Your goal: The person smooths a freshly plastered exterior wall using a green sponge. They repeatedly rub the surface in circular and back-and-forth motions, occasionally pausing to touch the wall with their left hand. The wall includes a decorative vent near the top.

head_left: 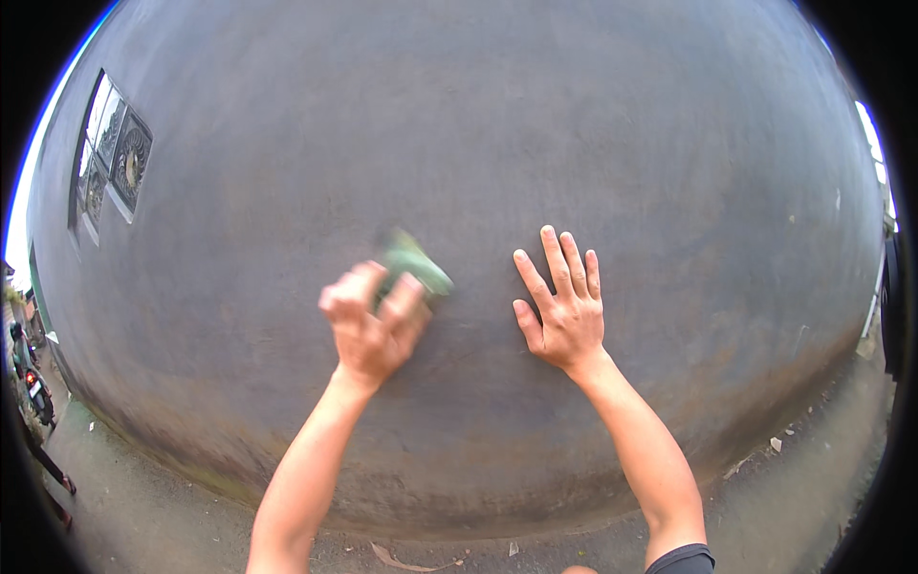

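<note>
In front of me rises a dark grey wall (497,143) with a smooth, smudged surface. My left hand (375,325) is closed on a folded green sheet (413,266) held at the wall. Motion blurs both, so whether the sheet is cloth or abrasive paper cannot be told; a dark patch shows at its upper left. To the right, my right hand (566,311) lies flat on the wall with its fingers spread and pointing up, holding nothing.
A window with ornamental panes (117,148) is at the wall's left. Along the wall's foot runs a grey ground strip (182,512) with scattered debris (775,445). At the far left are a motorbike (38,394) and part of a person's leg (50,466).
</note>
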{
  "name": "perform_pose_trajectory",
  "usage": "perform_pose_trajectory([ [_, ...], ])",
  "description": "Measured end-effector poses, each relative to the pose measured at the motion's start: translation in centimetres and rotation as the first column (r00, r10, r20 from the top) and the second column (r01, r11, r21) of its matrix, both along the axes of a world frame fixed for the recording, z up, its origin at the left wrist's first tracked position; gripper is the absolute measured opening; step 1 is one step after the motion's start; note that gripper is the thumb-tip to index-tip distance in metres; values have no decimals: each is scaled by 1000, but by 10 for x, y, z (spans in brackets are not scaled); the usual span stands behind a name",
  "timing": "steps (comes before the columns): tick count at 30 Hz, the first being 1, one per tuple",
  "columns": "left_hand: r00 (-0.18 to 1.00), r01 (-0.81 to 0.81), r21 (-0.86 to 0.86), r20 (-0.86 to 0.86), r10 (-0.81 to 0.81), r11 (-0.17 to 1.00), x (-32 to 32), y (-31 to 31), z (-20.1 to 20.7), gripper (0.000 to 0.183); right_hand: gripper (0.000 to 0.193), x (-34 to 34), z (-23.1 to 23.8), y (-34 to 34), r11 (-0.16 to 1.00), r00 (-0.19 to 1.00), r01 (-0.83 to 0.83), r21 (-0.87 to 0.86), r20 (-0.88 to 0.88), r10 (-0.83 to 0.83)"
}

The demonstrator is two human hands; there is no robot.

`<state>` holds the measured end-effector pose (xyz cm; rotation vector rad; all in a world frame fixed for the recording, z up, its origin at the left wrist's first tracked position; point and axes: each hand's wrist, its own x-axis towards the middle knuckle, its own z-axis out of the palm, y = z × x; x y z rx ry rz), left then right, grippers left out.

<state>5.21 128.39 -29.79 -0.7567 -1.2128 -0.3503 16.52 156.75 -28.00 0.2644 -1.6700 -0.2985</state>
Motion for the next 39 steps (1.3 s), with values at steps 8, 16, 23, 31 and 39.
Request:
perform_pose_trajectory([
  [8, 996, -9, -189, -92, -9, 982, 15, 33, 1, 56, 52, 0, -3, -2, 995, 997, -60, -74, -49, 56],
  [16, 999, 48, 51, -7, -47, 998, 15, 44, 2, 57, 51, -4, -2, -3, 979, 986, -111, -170, -140, 88],
  [23, 994, 17, 455, 88, -64, 890, 1, 29, 19, 54, 50, -3, 0, -3, 977, 981, -133, -164, -164, 105],
  [31, 992, -14, 370, 124, -35, 929, -1, 17, 0, 64, 49, -5, -1, -4, 976, 978, -141, -164, -173, 113],
  [39, 999, -25, 88, 47, 21, 996, 23, 27, -8, 55, 49, -4, -2, -4, 974, 980, -147, -172, -158, 120],
])
